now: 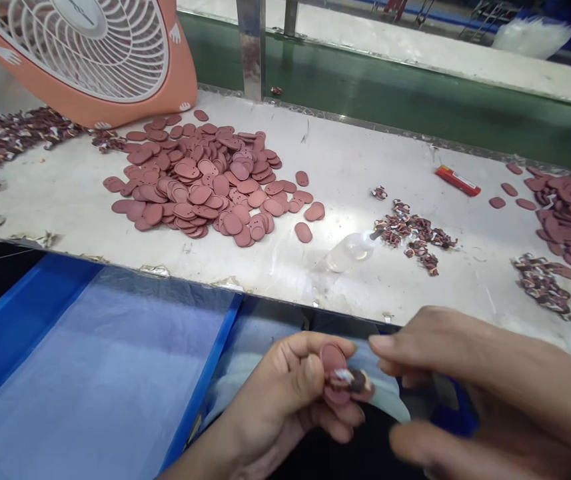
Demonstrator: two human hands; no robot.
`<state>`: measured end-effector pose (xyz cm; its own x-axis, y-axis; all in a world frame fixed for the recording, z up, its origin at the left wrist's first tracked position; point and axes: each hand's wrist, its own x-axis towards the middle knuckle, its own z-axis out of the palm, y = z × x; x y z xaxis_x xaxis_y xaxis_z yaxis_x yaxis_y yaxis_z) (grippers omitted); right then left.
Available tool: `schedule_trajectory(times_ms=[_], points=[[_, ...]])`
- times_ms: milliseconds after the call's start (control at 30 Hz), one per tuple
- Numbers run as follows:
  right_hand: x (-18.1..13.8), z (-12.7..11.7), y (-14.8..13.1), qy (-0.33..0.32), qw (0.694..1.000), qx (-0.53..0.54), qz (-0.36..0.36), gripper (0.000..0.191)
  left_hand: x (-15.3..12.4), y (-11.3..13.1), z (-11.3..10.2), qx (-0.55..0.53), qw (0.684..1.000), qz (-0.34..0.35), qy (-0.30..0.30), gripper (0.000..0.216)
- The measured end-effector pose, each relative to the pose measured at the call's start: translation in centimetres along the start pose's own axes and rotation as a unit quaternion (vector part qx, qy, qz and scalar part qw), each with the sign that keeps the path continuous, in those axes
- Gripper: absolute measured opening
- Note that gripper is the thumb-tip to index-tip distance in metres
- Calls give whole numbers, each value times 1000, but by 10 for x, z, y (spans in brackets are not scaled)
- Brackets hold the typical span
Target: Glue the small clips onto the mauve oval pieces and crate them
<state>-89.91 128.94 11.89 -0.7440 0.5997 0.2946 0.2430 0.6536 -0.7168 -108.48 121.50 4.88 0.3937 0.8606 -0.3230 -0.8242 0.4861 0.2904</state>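
Oval disc [332, 357]: reddish-brown and flat, held up in front of the table edge, low in the middle of the view; a second disc seems to lie behind it, but I cannot tell for sure.
Small dark part [354, 381]: it sits against the lower side of the oval disc, with white specks on it; how it is fixed is too small to see.
Left hand [290, 393]: clenched around the oval disc, thumb on top and fingers curled under it.
Right hand [470, 380]: blurred, with forefinger and thumb apart and nothing seen between them; the forefinger tip is just beside the small dark part, and I cannot tell if it touches.
Risk: I judge that the small dark part can slip off and drop below the table edge, because only fingertips steady it.
Blue bin [15, 320]: lined with clear film, below the table edge on the left.
Worktable [355, 167]: pale and scuffed, right behind the hands.
Clear bottle [350, 252]: lies on its side near the table edge.
Heap of dark parts [415, 233]: just beside the bottle's nozzle.
Pile of oval discs [205, 180]: large, further left on the table.
Fan [85, 53]: orange with a white grille, behind that pile.
Green belt [415, 93]: runs behind the table.
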Motion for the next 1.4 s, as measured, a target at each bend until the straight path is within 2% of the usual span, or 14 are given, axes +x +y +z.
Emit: schedule_trajectory(times_ms=[133, 267, 700, 933, 1067, 1133, 1200, 1267, 1300, 1400], points=[[4, 9, 11, 10, 997, 38, 67, 22, 5, -1, -10, -21, 1000, -6, 19, 24], [4, 19, 11, 13, 991, 81, 109, 25, 5, -2, -12, -22, 1000, 9, 19, 22], [8, 24, 6, 4, 986, 105, 132, 23, -2, 0, -10, 28, 999, 27, 34, 26], [10, 28, 5, 8, 985, 112, 129, 18, -4, 2, -9, 76, 995, 30, 52, 38], [12, 34, 7, 46, 989, 112, 85, 19, -2, 4, -10, 82, 995, 24, 45, 49], [14, 40, 7, 89, 992, 80, 46, 19, -3, 4, -10, 96, 992, 43, 71, 54], [15, 48, 9, 136, 990, 18, 8, 17, -7, 3, -11, 126, 974, 115, 151, 46], [15, 59, 11, 173, 983, -56, -29, 18, -12, 2, -11, 164, 935, 205, 239, 32], [15, 65, 12, 185, 978, -87, -48, 19, -14, 2, -11, 180, 917, 237, 264, 28], [14, 84, 18, 198, 966, -131, -104, 27, -21, 3, -11, 217, 898, 274, 268, 26]])
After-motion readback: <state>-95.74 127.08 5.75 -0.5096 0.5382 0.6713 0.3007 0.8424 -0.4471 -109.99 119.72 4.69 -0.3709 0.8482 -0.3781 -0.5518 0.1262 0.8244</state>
